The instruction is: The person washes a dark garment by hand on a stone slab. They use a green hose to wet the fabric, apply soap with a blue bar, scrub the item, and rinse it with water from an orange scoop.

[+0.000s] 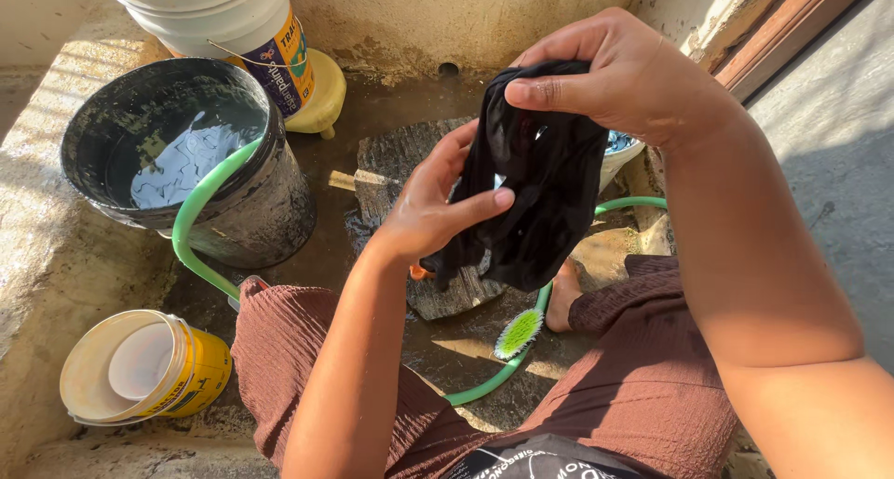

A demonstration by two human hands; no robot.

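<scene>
Over the wet, rough concrete floor (372, 116), both hands, left (430, 204) and right (619, 74), pinch a limp black cloth (540, 190).

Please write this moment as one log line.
left hand: grips wet black cloth garment | right hand: pinches its top | below: green plastic scrub brush

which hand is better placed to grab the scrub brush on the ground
Probably the left hand. It pinches only the lower edge of the black cloth and hangs lower, closer to the green brush. The right hand grips the cloth's top, holding it up.
</scene>
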